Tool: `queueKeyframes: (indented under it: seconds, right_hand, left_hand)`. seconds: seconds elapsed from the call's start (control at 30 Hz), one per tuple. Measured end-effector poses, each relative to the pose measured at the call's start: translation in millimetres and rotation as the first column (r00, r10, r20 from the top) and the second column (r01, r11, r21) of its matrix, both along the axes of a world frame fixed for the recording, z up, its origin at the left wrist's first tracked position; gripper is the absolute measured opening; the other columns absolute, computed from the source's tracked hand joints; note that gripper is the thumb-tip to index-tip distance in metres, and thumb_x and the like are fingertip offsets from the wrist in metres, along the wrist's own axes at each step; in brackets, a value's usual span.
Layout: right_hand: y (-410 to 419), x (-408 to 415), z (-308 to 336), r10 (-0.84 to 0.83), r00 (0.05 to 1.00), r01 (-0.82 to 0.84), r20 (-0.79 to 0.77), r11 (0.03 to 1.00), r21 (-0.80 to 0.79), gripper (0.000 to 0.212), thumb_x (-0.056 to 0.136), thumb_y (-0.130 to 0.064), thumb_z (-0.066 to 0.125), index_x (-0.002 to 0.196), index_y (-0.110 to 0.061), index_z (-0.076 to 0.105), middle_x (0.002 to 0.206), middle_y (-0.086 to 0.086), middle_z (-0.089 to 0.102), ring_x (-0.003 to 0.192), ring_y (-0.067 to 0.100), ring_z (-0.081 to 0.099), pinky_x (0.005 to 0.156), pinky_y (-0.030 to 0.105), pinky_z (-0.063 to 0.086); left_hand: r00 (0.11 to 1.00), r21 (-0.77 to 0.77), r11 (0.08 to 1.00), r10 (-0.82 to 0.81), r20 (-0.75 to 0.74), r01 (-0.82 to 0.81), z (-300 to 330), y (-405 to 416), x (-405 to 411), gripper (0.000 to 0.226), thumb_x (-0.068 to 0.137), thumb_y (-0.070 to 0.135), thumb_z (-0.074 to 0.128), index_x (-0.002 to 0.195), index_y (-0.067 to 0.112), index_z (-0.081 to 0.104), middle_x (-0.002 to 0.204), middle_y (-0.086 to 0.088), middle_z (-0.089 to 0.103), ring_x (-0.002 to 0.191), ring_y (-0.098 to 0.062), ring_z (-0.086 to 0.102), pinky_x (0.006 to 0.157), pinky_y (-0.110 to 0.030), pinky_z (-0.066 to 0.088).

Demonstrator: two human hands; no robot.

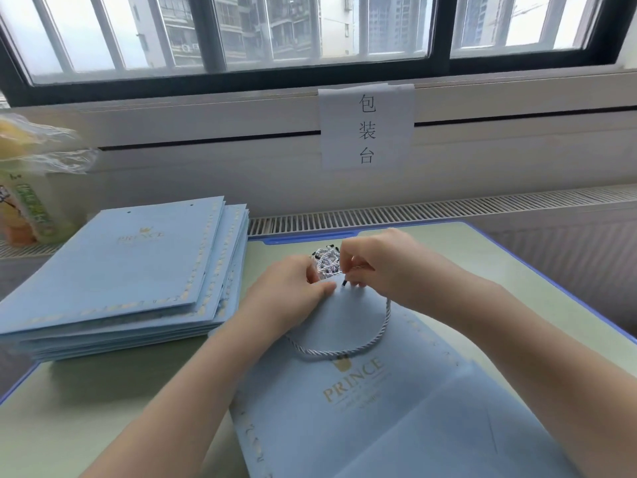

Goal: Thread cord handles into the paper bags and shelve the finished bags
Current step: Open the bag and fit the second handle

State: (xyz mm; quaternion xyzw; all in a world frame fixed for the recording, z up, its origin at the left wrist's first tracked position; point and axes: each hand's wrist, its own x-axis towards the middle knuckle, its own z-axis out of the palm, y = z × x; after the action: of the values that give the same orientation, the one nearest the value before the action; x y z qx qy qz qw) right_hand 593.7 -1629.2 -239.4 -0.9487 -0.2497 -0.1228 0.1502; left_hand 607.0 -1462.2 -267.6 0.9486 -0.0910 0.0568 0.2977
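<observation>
A flat light-blue paper bag (pixel 362 401) with gold "PRINCE" lettering lies on the table in front of me, its top edge pointing away. A grey-white twisted cord (pixel 375 341) loops across its front. My left hand (pixel 286 300) grips the bag's top edge, thumb on the paper. My right hand (pixel 375 267) pinches the cord's black-tipped end at the top edge of the bag. Just beyond my fingers lies a small bundle of spare cords (pixel 325 262).
A stack of several flat blue bags (pixel 127 270) sits at the left of the green table (pixel 103 401). A plastic-wrapped package (pixel 27 188) stands at far left. A paper sign (pixel 367 127) hangs on the wall under the window; a radiator grille (pixel 448 207) runs behind the table.
</observation>
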Motion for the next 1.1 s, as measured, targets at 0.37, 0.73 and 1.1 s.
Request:
queueKeyframes:
  seconds: [0.37,0.73,1.1]
  right_hand:
    - [3,3,-2,0.149,0.962,-0.023,-0.229,0.879,0.476,0.013,0.083,-0.001,0.067,0.078,-0.013,0.066,0.071,-0.001,0.066,0.064,0.006,0.060,0.065,0.015,0.048]
    - [1,2,-7,0.232,0.894,0.058,-0.383,0.789,0.612,0.012,0.084,-0.006,0.069,0.074,-0.014,0.066,0.072,0.000,0.068,0.069,0.009,0.061,0.066,0.016,0.048]
    - [4,-2,-2,0.074,0.982,-0.027,-0.176,0.966,0.257,0.007,0.087,-0.020,0.064,0.079,-0.021,0.063,0.078,-0.007,0.064,0.071,0.004,0.058,0.067,0.019,0.046]
  left_hand:
    - [0.974,-0.282,0.955,-0.148,-0.174,0.095,12,4,-5,0.021,0.092,0.024,0.062,0.084,0.007,0.071,0.072,-0.003,0.061,0.064,-0.011,0.052,0.057,-0.020,0.039]
    - [0.857,-0.572,0.819,-0.261,-0.444,-0.047,17,18,-7,0.014,0.093,0.012,0.057,0.100,0.003,0.066,0.081,-0.015,0.060,0.060,-0.018,0.052,0.053,-0.020,0.045]
    - [0.885,-0.545,0.836,-0.204,-0.418,-0.065,18,19,-5,0.013,0.089,0.004,0.059,0.079,0.008,0.068,0.072,-0.007,0.065,0.056,-0.014,0.059,0.056,-0.018,0.048]
